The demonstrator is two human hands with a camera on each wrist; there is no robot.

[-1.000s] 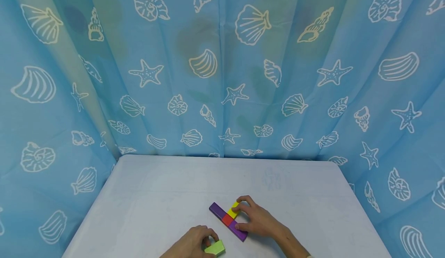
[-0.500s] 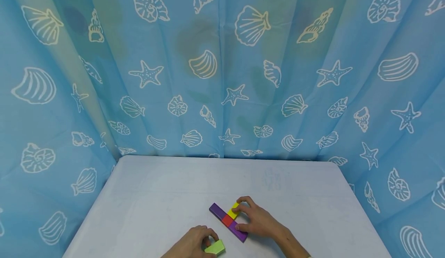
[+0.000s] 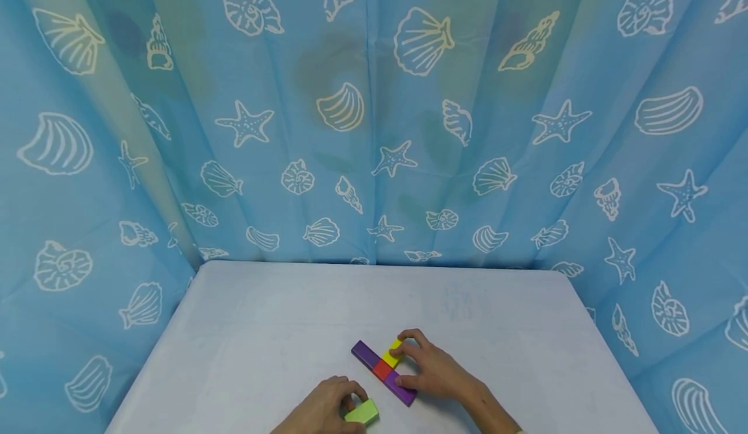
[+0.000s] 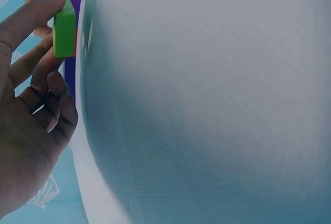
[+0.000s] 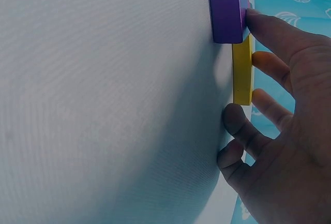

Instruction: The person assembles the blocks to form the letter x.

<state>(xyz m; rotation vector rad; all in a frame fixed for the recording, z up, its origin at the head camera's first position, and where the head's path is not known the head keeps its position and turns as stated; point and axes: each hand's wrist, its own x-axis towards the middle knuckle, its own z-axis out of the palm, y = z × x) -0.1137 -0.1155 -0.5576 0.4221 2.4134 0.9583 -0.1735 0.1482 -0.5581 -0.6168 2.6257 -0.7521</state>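
My left hand (image 3: 324, 405) pinches a light green block (image 3: 363, 412) between thumb and fingers, near the table's front. In the left wrist view the green block (image 4: 64, 30) sits at the fingertips; whether it touches the table I cannot tell. To its right lies a slanting row: a purple block (image 3: 365, 354), a red block (image 3: 382, 370) and a second purple block (image 3: 403, 392). A yellow block (image 3: 390, 358) branches off beside the red one. My right hand (image 3: 435, 370) rests its thumb on the nearer purple block (image 5: 226, 16) and its fingertips on the yellow block (image 5: 242, 74).
A white cloth covers the table (image 3: 263, 330). Blue curtains (image 3: 374, 122) with white shells and starfish surround its back and both sides.
My left hand and the green block have shifted very slightly away from the front edge, toward the row. The right hand and the other blocks have stayed put.
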